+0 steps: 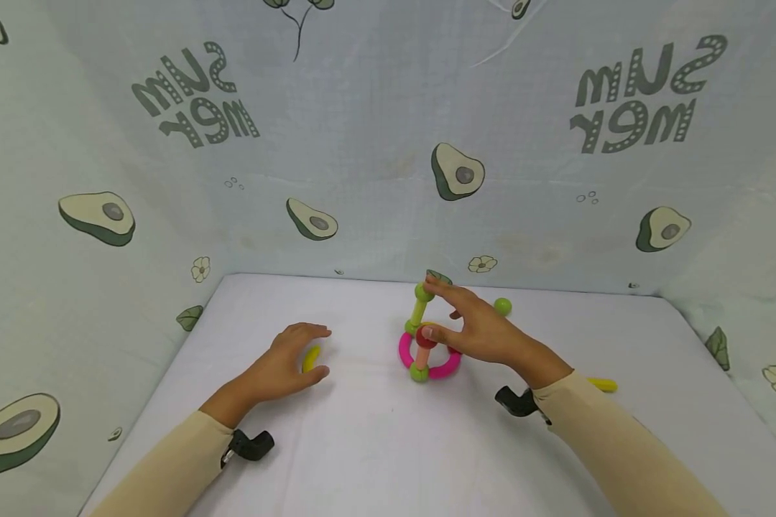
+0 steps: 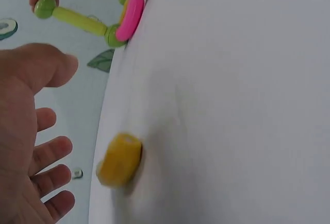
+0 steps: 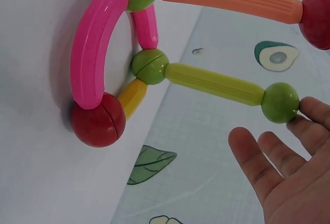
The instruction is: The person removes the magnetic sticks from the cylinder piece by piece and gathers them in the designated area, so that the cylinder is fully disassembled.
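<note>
Yellow stick (image 1: 311,358) lies right of the left hand's (image 1: 281,368) palm, its grip wide, empty. Right hand (image 1: 481,328) just touches a green ball (image 1: 421,293).

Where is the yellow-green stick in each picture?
Head: the yellow-green stick is just right of and below the middle.
Left wrist: it slants across the upper left.
Right wrist: it's a little right of and above the middle.
Landmark in all three: bright pink curved plastic near one end of the stick.

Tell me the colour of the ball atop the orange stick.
Red; that ball shows best in the right wrist view.
</note>
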`<state>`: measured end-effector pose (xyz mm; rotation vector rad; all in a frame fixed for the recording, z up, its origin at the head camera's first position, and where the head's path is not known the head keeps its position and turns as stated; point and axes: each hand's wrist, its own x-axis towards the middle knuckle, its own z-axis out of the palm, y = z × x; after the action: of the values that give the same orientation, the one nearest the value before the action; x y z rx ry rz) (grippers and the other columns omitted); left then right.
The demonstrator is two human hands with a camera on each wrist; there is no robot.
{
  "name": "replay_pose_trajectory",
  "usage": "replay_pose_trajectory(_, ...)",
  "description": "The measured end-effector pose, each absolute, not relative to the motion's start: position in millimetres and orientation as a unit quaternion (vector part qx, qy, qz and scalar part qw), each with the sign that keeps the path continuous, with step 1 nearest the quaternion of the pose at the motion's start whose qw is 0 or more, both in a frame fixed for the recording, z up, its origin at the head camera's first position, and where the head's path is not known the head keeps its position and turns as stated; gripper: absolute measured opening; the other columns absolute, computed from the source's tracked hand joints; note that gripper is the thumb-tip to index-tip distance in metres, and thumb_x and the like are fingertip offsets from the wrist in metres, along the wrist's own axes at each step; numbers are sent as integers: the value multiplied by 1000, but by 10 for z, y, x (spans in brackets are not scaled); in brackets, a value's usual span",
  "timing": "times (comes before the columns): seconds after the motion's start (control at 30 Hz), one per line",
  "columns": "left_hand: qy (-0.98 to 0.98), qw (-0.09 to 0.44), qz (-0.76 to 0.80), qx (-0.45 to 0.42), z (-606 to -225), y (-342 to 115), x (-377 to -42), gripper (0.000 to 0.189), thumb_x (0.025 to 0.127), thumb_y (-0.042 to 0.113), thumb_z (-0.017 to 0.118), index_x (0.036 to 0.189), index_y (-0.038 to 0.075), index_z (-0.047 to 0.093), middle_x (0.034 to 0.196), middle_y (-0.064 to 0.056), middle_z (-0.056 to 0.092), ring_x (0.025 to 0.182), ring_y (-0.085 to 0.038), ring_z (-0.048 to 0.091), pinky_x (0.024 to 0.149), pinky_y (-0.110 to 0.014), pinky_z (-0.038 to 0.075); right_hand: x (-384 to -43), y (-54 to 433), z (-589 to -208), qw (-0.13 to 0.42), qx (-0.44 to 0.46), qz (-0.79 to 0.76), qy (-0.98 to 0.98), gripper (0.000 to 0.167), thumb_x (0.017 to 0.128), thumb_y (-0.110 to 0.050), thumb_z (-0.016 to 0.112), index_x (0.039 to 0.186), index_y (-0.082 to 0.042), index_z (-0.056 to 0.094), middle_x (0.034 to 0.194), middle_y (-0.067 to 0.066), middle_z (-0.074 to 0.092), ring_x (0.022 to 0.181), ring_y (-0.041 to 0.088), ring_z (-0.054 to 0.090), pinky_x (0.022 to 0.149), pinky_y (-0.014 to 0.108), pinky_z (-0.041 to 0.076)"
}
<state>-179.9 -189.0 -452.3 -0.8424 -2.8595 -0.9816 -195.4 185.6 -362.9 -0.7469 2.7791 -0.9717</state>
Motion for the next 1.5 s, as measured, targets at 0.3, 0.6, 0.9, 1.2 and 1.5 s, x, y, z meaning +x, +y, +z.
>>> replay_pose_trajectory(0.3,-896,-29,-346,-276,-4400,-1288,-1673,55,96,33,75,144,13,55,146,-3,54,138,-26,47,112,-48,41,-1964,1846,-3652,32,-254,-315,914,82,93,-50,73,160,-20,37,168,1,25,130,34,54,91,48,57)
replay_pose_trajectory(0.6,-884,-66,-362,-289,-4453,-932,-1625,58,97,37,72,147,17,52,148,1,52,137,-20,48,112,-44,42,-1950,1831,-3674,4,-252,-315,915,82,91,-43,77,159,-19,38,166,3,29,128,33,54,87,44,59)
replay_pose_trajectory(0.9,-865,-29,-399,-303,-4567,-689,-1670,58,98,32,72,148,10,50,145,-2,55,135,-20,51,111,-43,43,-1916,1835,-3701,-88,-307,-326,890,69,88,-28,84,147,-11,52,154,8,45,144,32,31,107,66,37)
replay_pose_trajectory(1.2,-854,-6,-417,-312,-4614,-500,-1688,52,98,21,72,144,7,53,142,-3,59,132,-17,54,108,-35,45,-1760,1821,-3772,-98,-336,-351,869,57,83,-15,87,132,-10,58,134,2,58,123,22,51,92,46,53)
replay_pose_trajectory(1.5,-837,17,-437,-328,-4653,-351,-1697,26,101,17,68,125,7,60,117,-2,69,109,-13,63,98,-30,51,-1680,1782,-3870,-79,-356,-373,853,52,82,-3,86,126,-8,59,121,0,64,104,16,63,83,37,58)
